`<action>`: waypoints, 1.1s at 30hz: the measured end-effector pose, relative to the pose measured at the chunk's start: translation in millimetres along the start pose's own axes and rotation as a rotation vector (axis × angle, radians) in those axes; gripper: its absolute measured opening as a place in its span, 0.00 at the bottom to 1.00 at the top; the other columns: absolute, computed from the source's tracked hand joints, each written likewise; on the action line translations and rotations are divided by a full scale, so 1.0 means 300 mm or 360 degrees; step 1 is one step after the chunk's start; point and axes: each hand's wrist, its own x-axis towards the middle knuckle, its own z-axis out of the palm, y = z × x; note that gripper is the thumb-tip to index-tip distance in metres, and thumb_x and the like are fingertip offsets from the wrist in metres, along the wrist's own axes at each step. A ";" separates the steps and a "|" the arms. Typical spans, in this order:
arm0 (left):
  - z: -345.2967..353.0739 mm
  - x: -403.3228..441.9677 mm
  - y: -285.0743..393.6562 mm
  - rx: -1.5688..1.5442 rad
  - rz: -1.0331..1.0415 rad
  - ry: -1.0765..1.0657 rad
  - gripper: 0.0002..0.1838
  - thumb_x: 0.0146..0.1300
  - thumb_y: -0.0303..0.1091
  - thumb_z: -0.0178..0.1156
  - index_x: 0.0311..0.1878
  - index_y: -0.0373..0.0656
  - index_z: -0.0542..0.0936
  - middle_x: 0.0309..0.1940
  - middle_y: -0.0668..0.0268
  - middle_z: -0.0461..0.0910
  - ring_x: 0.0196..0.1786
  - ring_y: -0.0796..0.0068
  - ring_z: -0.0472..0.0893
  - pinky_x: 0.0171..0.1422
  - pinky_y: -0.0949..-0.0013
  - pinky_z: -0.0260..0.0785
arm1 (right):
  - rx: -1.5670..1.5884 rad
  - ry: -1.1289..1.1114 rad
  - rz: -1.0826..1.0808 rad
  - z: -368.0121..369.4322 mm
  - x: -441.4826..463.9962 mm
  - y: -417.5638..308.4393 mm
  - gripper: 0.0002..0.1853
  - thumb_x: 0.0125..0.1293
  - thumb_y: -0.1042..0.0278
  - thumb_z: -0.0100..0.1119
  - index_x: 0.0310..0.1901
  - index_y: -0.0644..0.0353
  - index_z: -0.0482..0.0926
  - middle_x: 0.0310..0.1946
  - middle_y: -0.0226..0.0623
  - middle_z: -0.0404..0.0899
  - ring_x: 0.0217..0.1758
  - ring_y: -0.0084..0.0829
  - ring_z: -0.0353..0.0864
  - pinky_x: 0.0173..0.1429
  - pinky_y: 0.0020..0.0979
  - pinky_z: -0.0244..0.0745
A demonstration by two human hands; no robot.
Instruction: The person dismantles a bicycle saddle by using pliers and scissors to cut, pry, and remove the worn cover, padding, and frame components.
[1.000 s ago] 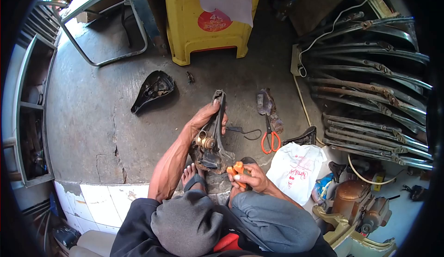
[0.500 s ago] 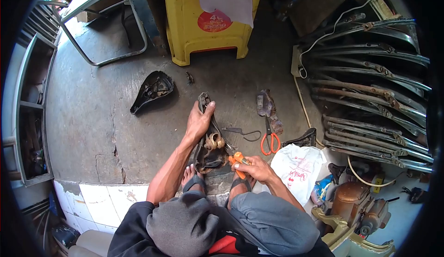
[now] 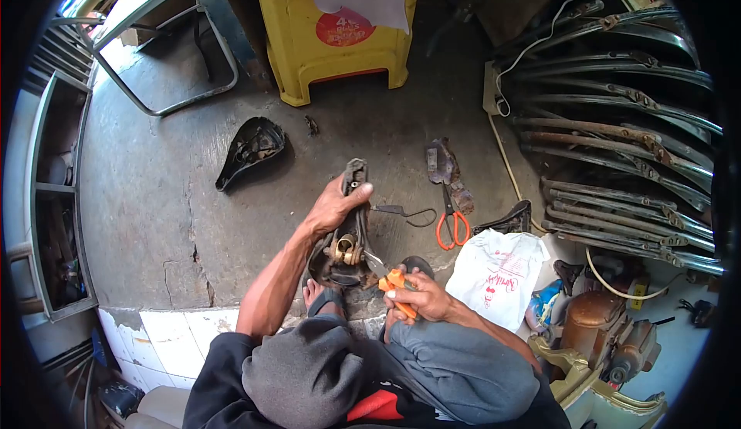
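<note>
My left hand [image 3: 333,203] is closed round the narrow upper end of a worn, dark bicycle saddle frame [image 3: 356,224], its underside facing up with a brass-coloured clamp [image 3: 345,250] in the middle. Orange-handled pliers [image 3: 398,281] are gripped in my right hand [image 3: 424,295], their metal jaws pointing up and left to the saddle's right side, near the clamp. Whether the jaws touch it cannot be made out. On the floor to the right lie scissors with orange handles [image 3: 454,230] and a thin black-handled tool with a loop [image 3: 409,213].
A dark saddle shell [image 3: 253,151] lies on the floor at the left. Ahead stands a yellow stool [image 3: 336,74]. Stacked metal frames [image 3: 617,128] line the right, above a white plastic bag [image 3: 498,278] and a brown motor [image 3: 598,317]. A metal chair [image 3: 158,108] is back left.
The saddle was swung left, then moved slightly back right, with its clamp turned. The pliers have stayed in my right hand and now point at its side. The view has shifted slightly.
</note>
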 end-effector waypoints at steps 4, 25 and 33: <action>0.037 -0.031 0.088 -0.0349 -0.0107 -0.0851 0.31 0.53 0.48 0.80 0.45 0.38 0.71 0.27 0.58 0.79 0.28 0.65 0.84 0.30 0.60 0.82 | 0.0509 -0.0424 0.0165 0.029 -0.029 -0.007 0.15 0.78 0.63 0.53 0.56 0.66 0.70 0.37 0.42 0.76 0.31 0.32 0.79 0.25 0.27 0.73; -0.001 0.058 0.051 0.0707 0.0202 0.0421 0.37 0.64 0.56 0.69 0.64 0.35 0.73 0.40 0.63 0.81 0.41 0.72 0.79 0.49 0.65 0.73 | -0.1157 0.0566 -0.0230 -0.076 -0.041 -0.121 0.26 0.71 0.51 0.64 0.60 0.65 0.78 0.43 0.39 0.86 0.37 0.25 0.86 0.43 0.28 0.82; -0.021 0.015 0.049 -0.0039 0.0294 0.0519 0.25 0.69 0.55 0.66 0.46 0.43 0.69 0.27 0.67 0.76 0.23 0.74 0.80 0.27 0.70 0.76 | -0.1110 0.0310 -0.0070 -0.023 0.016 -0.159 0.26 0.72 0.47 0.62 0.58 0.63 0.82 0.40 0.36 0.87 0.43 0.24 0.84 0.49 0.30 0.79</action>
